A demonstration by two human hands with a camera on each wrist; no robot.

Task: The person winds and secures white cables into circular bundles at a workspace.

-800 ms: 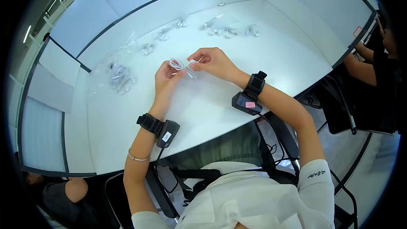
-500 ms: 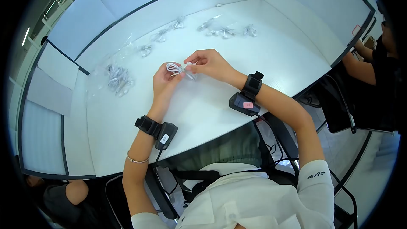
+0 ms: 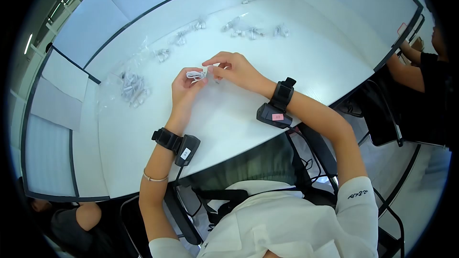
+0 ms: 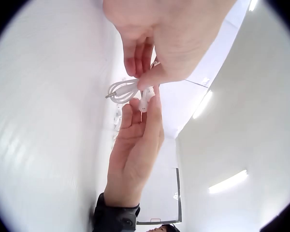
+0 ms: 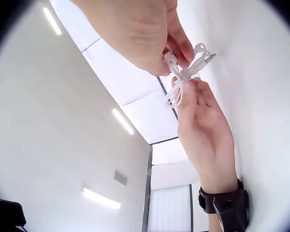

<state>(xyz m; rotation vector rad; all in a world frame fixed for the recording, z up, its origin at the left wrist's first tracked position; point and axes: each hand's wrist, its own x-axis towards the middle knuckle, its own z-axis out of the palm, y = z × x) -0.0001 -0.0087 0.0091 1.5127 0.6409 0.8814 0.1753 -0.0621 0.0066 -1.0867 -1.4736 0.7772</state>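
A coiled white earphone cable (image 3: 193,75) is held above the white table by both hands. The left hand (image 3: 183,87) pinches the middle of the bundle between thumb and fingers. At the bundle's right side, the right hand (image 3: 238,72) has thumb and index finger on an earbud end. In the left wrist view, loops and a metal plug (image 4: 109,95) stick out beside the left thumb, and a white earbud (image 4: 144,106) lies at the right hand's fingertips. The right wrist view shows an earbud (image 5: 170,59) against the right fingers and loops (image 5: 173,98) by the left thumb.
A pile of bundled white cables (image 3: 134,87) in clear plastic lies at the left of the table (image 3: 239,119). Several smaller bundles, one of them a right-hand bundle (image 3: 281,30), lie along the back. Low partitions surround the table. Another person sits at the right.
Both hands have shifted slightly left with the bundle. The right hand's fingers have moved up along its right side, and the loops look narrower from above.
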